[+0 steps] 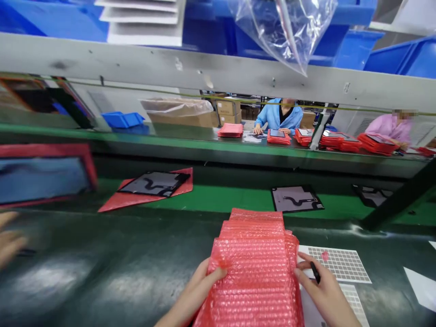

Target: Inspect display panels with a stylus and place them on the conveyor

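A stack of red bubble-wrap bags [252, 272] lies fanned out in front of me, its far ends stepped. My left hand [204, 284] grips the stack's left edge, thumb on top and fingers hidden beneath. At the right edge, my right hand [320, 284] is closed, thumb and forefinger pinching the bags' side. A short black thing [315, 272], perhaps a pen, is tucked between that hand's fingers. White sheets with a printed grid [340, 263] lie beside and partly under the right hand.
Flat dark panels with ribbon cables [298, 198] lie on the green conveyor [221, 195], one on a red bag [150, 187]. Another person's blurred hand [10, 240] is at far left, near a red-backed panel [41, 175]. A slanted dark post [402, 195] stands right; a shelf edge [218, 75] crosses above.
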Demonstrator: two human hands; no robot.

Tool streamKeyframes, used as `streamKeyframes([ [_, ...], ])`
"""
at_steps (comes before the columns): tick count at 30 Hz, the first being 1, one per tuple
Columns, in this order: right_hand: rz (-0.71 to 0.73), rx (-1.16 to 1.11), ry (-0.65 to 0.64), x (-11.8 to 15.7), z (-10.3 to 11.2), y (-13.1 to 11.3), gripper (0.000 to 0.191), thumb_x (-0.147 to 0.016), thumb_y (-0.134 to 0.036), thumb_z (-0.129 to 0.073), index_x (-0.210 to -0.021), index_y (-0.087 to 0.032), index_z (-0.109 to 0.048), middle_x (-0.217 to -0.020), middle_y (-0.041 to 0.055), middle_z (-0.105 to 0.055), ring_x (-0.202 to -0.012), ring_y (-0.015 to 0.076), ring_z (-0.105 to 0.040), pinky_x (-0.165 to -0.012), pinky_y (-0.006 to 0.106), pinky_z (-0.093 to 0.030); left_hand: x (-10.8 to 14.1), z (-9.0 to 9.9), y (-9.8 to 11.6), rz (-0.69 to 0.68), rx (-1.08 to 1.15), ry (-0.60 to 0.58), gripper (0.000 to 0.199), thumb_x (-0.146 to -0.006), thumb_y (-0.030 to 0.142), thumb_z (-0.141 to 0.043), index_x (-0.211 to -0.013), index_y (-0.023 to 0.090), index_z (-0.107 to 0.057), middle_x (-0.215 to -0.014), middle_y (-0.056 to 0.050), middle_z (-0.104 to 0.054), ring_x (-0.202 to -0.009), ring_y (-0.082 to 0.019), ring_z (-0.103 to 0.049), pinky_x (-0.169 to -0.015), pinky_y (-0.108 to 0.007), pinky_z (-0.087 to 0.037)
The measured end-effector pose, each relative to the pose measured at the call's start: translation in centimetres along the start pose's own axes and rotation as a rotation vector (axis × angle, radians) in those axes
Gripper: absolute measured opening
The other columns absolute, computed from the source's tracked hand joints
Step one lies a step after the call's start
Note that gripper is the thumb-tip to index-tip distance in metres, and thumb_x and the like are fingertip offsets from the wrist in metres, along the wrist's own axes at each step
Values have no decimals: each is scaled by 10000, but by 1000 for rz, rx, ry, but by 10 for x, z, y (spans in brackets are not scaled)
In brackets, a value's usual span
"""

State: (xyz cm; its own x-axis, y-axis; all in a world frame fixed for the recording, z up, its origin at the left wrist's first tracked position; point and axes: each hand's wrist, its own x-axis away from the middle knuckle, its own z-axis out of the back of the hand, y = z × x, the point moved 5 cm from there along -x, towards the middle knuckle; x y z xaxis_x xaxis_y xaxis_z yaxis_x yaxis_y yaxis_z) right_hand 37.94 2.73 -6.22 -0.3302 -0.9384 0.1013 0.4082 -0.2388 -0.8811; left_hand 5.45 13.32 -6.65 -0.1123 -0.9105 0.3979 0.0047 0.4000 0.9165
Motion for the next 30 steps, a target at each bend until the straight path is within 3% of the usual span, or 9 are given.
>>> streamKeyframes([
  [4, 169, 131, -31, 3, -2, -31, 363, -1012, -438, -611, -1283, -272, -786, -1456, 111, -683, -1308, 311, -677, -1108, 418, -518, 4, -4, 2, -16, 3, -81, 582, -649, 610, -891, -1021, 183, -757, -1049, -89, -796, -1071, -354, -730, -918, -363, -590],
  [9, 240, 164, -107, -3, -10, -56, 388, -1066, -369, -516, -1378, -349, -746, -1606, 59, -570, -1375, 282, -635, -1120, 409, -526, 3, -7, 4, -65, -157, -95, 643, -712, 750, -835, -1013, 187, -764, -1027, -104, -797, -1136, -392, -714, -1011, -402, -573],
  [12, 192, 76, -21, -12, -2, -48, 425, -1074, -477, -508, -1365, -288, -753, -1468, 92, -699, -1338, 308, -661, -1132, 446, -520, -1, -4, 4, -176, -273, -141, 671, -787, 743, -781, -1176, 198, -745, -1257, -124, -758, -1265, -393, -666, -1111, -422, -526],
  [15, 109, 72, 55, -20, 6, -31, 465, -1041, -547, -547, -1338, -259, -761, -1360, 108, -764, -1242, 336, -715, -1096, 478, -548, -13, 13, 5, -221, -429, -112, 847, -829, 755, -730, -1465, 220, -566, -1471, -158, -633, -1289, -396, -654, -1120, -495, -525],
  [19, 107, 106, 24, -24, 2, -21, 446, -1016, -540, -588, -1290, -251, -790, -1424, 119, -723, -1312, 345, -676, -1129, 488, -522, -47, 26, 34, -358, -614, -2, 963, -910, 768, -585, -1647, 220, -296, -1629, -199, -462, -1481, -400, -490, -1218, -568, -418],
  [21, 124, 100, 0, -24, -4, -21, 441, -1019, -532, -585, -1294, -257, -794, -1488, 115, -680, -1371, 336, -638, -1165, 481, -492, -71, 11, 56, -458, -711, -93, 892, -962, 732, -496, -1649, 197, -305, -1705, -188, -352, -1583, -368, -338, -1292, -552, -298],
  [23, 138, 63, -17, -23, -8, -20, 460, -1033, -541, -563, -1314, -255, -788, -1519, 114, -658, -1397, 318, -620, -1188, 460, -472, -95, -11, 75, -506, -776, -187, 879, -943, 717, -517, -1623, 177, -380, -1714, -176, -345, -1592, -357, -321, -1313, -527, -256],
  [26, 104, -36, 3, -24, -11, -10, 560, -1042, -605, -526, -1390, -222, -741, -1506, 129, -669, -1409, 308, -612, -1192, 438, -470, -118, -46, 95, -538, -837, -317, 803, -890, 678, -630, -1514, 177, -566, -1586, -164, -545, -1466, -351, -518, -1257, -465, -375],
  [30, 89, -97, 143, -25, -12, 7, 647, -1008, -691, -541, -1398, -213, -736, -1439, 133, -717, -1373, 328, -645, -1165, 445, -499, -113, -75, 112, -562, -954, -392, 681, -843, 643, -736, -1310, 148, -745, -1362, -203, -710, -1286, -408, -651, -1169, -499, -450],
])
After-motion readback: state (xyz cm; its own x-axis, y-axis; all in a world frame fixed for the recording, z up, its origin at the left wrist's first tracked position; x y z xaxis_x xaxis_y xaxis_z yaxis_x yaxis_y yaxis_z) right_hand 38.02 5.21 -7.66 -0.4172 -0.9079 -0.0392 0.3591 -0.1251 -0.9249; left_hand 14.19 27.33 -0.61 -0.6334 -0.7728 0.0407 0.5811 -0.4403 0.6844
